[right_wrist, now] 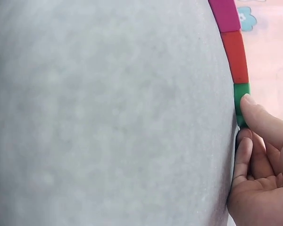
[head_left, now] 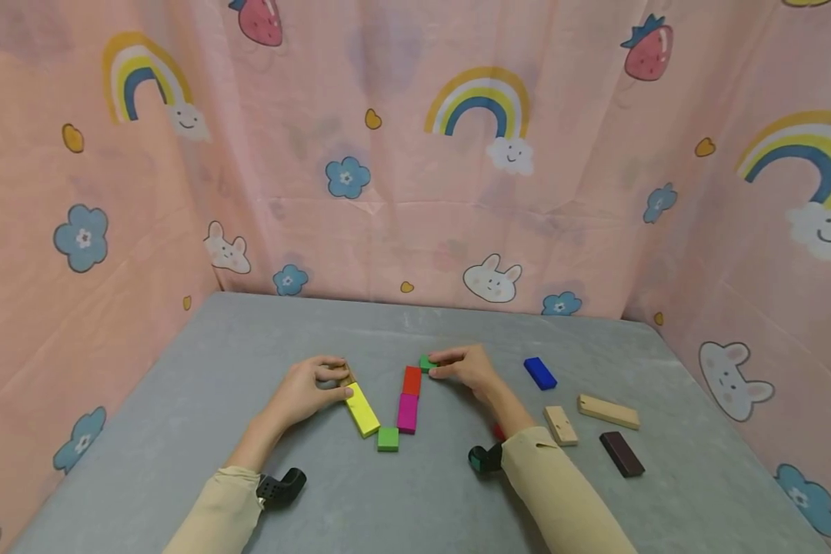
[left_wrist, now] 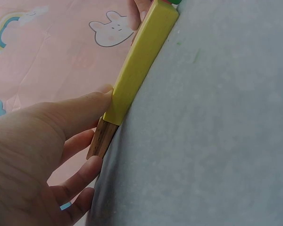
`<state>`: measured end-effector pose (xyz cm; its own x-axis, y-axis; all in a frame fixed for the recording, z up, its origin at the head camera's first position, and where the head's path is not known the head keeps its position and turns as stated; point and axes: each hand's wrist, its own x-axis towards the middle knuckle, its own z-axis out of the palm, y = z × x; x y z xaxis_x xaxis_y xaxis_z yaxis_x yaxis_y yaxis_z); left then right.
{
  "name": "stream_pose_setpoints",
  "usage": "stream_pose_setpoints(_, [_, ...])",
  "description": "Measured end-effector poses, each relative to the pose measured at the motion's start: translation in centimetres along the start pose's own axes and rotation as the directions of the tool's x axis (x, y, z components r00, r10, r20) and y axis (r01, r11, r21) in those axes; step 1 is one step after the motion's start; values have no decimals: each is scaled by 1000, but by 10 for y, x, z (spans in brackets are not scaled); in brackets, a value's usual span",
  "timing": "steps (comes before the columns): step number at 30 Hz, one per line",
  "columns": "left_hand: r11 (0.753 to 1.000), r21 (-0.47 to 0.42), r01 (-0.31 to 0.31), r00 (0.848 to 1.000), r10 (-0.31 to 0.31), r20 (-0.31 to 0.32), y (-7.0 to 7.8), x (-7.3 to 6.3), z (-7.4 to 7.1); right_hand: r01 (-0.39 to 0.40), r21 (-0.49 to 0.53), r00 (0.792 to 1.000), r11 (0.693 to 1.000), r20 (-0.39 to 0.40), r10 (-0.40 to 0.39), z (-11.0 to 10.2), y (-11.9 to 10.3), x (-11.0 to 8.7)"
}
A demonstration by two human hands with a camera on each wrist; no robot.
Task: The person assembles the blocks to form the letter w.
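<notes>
My left hand point(head_left: 309, 392) is at the upper end of the left row, its thumb against the side of a yellow block point(head_left: 363, 411). Its other fingers curl around a brown wooden block point(left_wrist: 102, 136) that adjoins the yellow one and is partly hidden. Across from it, my right hand point(head_left: 467, 369) pinches a small green block point(right_wrist: 242, 104) between thumb and fingers, right at the end of a red block point(head_left: 412, 380). Below the red lies a magenta block point(head_left: 407, 414). A light green block point(head_left: 388, 439) sits at the bottom, between the two slanting rows.
On the right of the grey table point(head_left: 263, 323) lie a blue block point(head_left: 540, 373), two pale wooden blocks point(head_left: 608, 412) and a dark brown block point(head_left: 622, 454). Another red piece point(head_left: 499, 432) shows beside the right forearm. A patterned pink curtain point(head_left: 415, 238) stands behind the table.
</notes>
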<state>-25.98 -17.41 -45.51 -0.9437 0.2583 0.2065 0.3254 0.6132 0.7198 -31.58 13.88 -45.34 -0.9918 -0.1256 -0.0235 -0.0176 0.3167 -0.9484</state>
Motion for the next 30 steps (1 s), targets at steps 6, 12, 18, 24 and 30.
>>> stream_pose_setpoints(6, [1000,14,0,1000,0,-5,-1,0,0,3,8,1000,1000,4,-3,1,0,0])
stream_pose_setpoints(12, [1000,2,-1,1000,1,-6,-2,-1,1,2,19,1000,1000,5,-2,2,1,0])
stream_pose_setpoints(18, [1000,0,-2,1000,2,-5,-1,0,1,14,15,1000,1000,5,-14,1,0,-2])
stream_pose_setpoints(24, [1000,4,-9,1000,9,-3,0,-1,1,6,4,1000,1000,0,-6,2,1,-2])
stream_pose_setpoints(30, [1000,6,-8,1000,8,-4,-1,0,1,5,2,1000,1000,-10,-5,3,2,-1])
